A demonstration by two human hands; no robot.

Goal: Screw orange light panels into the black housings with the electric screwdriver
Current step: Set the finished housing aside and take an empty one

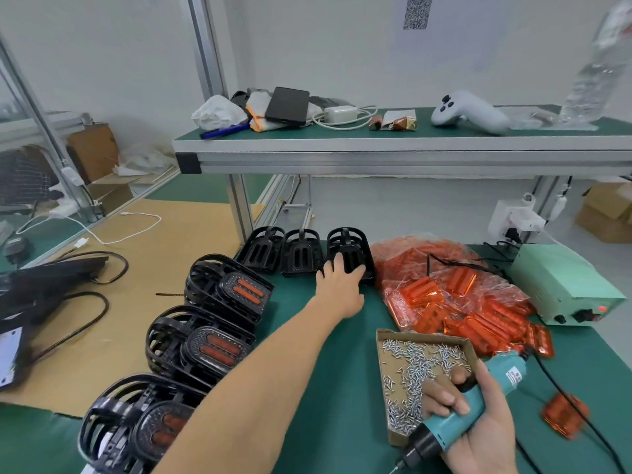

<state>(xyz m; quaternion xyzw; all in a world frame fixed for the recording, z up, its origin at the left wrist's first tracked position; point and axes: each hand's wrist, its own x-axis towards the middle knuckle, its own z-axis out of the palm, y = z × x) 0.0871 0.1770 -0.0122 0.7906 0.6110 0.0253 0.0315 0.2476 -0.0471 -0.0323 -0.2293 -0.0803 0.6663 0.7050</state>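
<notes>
The left hand (pixel 340 280) reaches to the empty black housing (pixel 350 253) left of the bag of orange panels (pixel 455 292), fingers (pixel 337 261) spread on it. The right hand (pixel 478 419) grips the electric screwdriver (pixel 465 410) beside the screw box (pixel 384 378).

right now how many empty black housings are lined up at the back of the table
3, in a row: the left housing, the middle housing, and the right housing, which the left hand touches. None looks hidden.
</notes>
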